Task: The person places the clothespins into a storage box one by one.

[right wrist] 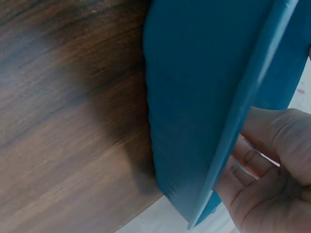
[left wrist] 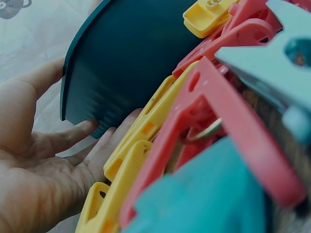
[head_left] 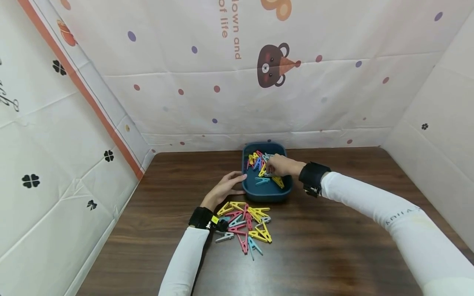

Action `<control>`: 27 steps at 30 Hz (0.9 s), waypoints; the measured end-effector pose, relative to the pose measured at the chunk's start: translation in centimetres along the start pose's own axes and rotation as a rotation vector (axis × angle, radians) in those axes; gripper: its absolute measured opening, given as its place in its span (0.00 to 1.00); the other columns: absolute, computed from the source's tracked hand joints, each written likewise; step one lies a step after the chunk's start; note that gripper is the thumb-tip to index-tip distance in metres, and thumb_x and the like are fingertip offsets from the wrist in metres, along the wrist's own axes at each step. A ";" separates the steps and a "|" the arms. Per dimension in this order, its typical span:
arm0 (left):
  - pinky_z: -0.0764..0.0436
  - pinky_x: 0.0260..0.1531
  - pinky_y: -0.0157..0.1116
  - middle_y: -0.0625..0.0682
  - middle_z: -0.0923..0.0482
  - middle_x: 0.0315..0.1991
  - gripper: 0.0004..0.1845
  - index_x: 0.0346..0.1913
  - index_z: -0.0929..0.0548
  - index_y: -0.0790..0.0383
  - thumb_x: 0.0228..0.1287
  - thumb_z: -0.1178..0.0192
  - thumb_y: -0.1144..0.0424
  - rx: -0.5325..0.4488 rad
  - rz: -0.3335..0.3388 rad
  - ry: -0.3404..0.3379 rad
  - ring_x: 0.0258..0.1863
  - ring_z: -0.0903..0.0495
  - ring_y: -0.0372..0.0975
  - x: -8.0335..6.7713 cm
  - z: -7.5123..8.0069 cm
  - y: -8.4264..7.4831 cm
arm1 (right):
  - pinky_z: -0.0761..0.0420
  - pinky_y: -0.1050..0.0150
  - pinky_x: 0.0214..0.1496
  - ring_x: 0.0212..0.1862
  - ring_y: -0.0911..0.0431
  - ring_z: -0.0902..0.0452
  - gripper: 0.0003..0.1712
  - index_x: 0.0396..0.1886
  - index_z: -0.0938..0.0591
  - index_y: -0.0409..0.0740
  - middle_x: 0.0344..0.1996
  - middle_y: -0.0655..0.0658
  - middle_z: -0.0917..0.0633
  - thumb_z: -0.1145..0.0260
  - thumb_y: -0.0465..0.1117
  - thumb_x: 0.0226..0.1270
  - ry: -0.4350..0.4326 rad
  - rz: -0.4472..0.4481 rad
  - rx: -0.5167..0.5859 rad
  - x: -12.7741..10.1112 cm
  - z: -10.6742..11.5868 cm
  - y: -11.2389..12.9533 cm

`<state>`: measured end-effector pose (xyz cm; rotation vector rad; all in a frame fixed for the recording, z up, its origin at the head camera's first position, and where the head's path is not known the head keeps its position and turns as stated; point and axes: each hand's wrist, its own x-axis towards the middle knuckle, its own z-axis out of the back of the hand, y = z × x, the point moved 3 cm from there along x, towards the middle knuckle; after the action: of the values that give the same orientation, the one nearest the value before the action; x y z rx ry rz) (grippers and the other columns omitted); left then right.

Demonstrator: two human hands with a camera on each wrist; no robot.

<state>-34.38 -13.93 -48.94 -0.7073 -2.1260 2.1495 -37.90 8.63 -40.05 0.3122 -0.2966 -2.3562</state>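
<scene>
One dark blue tray [head_left: 267, 196] at the far middle of the worktop [head_left: 333, 246], holding a small heap of coloured clothes pegs [head_left: 259, 162]; right hand [head_left: 281, 165] inside it, fingers curled among pegs, pinch not discernible; left hand [head_left: 226, 187] spread, fingertips touching tray's left wall; second peg pile [head_left: 246, 224] just before the tray, too tangled to count.

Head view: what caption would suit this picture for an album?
Right hand reaches into a blue tray of clothespegs while the left hand touches its side.
</scene>
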 end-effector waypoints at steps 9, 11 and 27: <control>0.14 0.59 0.48 0.60 0.39 0.77 0.34 0.75 0.34 0.58 0.73 0.38 0.48 0.005 0.007 0.001 0.72 0.29 0.54 0.4 0.0 0.0 | 0.10 0.57 0.47 0.44 0.48 0.14 0.09 0.46 0.12 0.34 0.43 0.36 0.11 0.33 0.29 0.69 0.059 0.004 -0.053 0.4 0.8 0.4; 0.14 0.59 0.48 0.60 0.40 0.77 0.34 0.75 0.34 0.58 0.73 0.38 0.49 0.002 0.010 0.001 0.72 0.30 0.54 0.4 0.0 0.0 | 0.10 0.57 0.46 0.43 0.49 0.14 0.10 0.48 0.12 0.34 0.43 0.36 0.11 0.33 0.30 0.70 0.052 0.017 -0.060 0.2 1.4 1.0; 0.14 0.58 0.47 0.61 0.36 0.74 0.32 0.74 0.33 0.59 0.75 0.40 0.49 0.005 -0.016 0.006 0.69 0.27 0.53 -0.1 0.0 0.0 | 0.16 0.70 0.57 0.55 0.61 0.20 0.16 0.56 0.16 0.54 0.56 0.52 0.16 0.29 0.44 0.70 0.079 0.620 -0.418 -9.7 -5.2 11.5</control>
<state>-34.33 -14.00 -48.92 -0.6921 -2.1151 2.1416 -22.12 6.60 -40.13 0.0887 0.1300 -1.7306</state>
